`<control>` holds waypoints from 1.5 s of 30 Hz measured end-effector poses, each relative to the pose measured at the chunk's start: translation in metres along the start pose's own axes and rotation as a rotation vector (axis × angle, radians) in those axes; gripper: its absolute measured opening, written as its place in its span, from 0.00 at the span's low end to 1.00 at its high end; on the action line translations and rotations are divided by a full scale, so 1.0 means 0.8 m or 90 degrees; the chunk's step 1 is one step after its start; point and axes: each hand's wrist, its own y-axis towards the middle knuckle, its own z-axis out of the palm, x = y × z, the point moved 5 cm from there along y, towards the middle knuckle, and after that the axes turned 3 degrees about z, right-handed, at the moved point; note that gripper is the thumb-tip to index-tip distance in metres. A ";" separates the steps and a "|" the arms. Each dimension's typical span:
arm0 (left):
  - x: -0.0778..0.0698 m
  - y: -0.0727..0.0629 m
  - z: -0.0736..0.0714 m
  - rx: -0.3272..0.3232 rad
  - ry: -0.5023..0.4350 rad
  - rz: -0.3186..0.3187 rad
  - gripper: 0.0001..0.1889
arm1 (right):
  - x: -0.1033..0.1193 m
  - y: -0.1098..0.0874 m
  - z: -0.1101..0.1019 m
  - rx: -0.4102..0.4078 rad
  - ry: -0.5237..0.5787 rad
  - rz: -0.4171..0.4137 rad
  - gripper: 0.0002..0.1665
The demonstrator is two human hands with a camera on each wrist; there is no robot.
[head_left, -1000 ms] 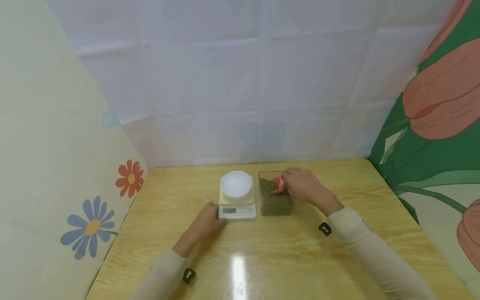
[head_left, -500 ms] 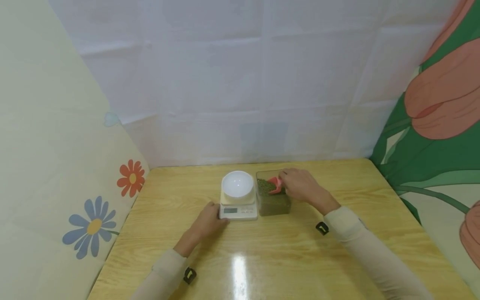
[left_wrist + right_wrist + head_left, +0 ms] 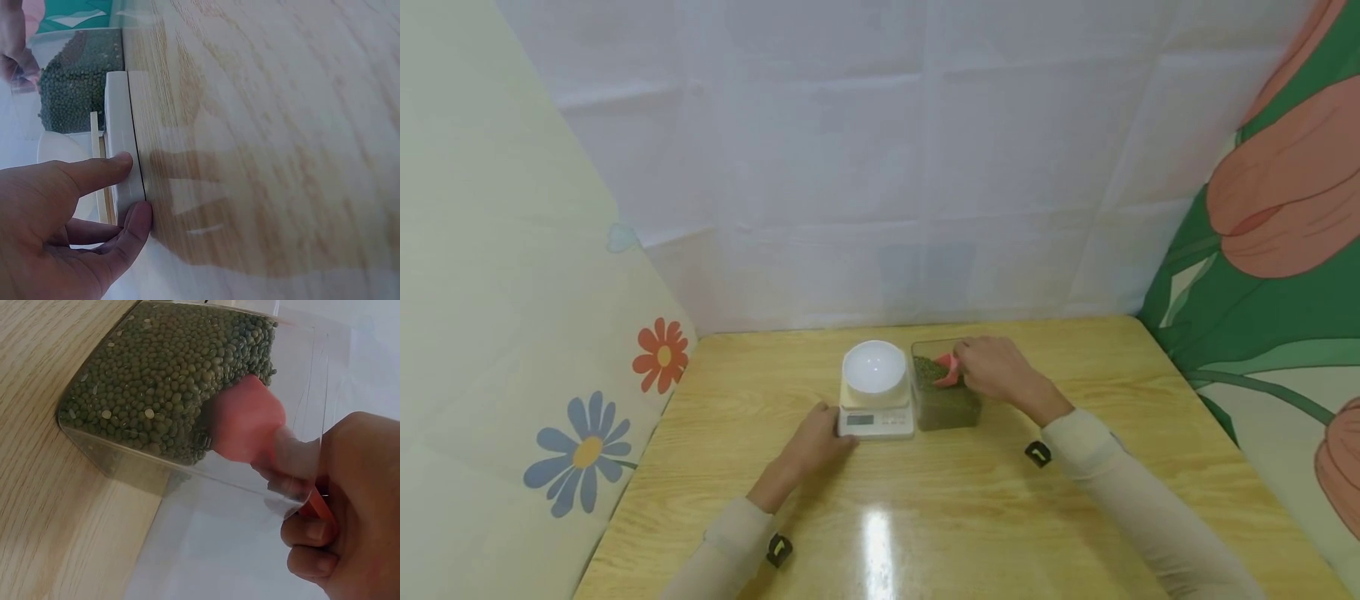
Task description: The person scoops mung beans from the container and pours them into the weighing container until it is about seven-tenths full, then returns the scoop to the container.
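Note:
My left hand holds the left front corner of a white digital kitchen scale. In the left wrist view its thumb and fingers pinch the scale's edge. A white bowl sits on the scale's platform, with nothing visible inside. To the right stands a clear plastic container of small green beans, probably mung beans. My right hand reaches over its rim and grips the handle of a red scoop. The scoop's front edge is sunk into the beans.
The wood-patterned table extends in front of and around these things. A white cloth hangs behind the table's back edge. Flower-printed sheets stand at the left and right.
The container has shifted slightly left, closer to the scale. My right hand and the scoop have moved a little left with it. My left hand stays on the scale.

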 end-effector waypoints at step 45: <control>-0.003 -0.003 -0.002 0.009 -0.006 -0.004 0.19 | -0.008 -0.007 0.002 -0.028 0.056 0.010 0.07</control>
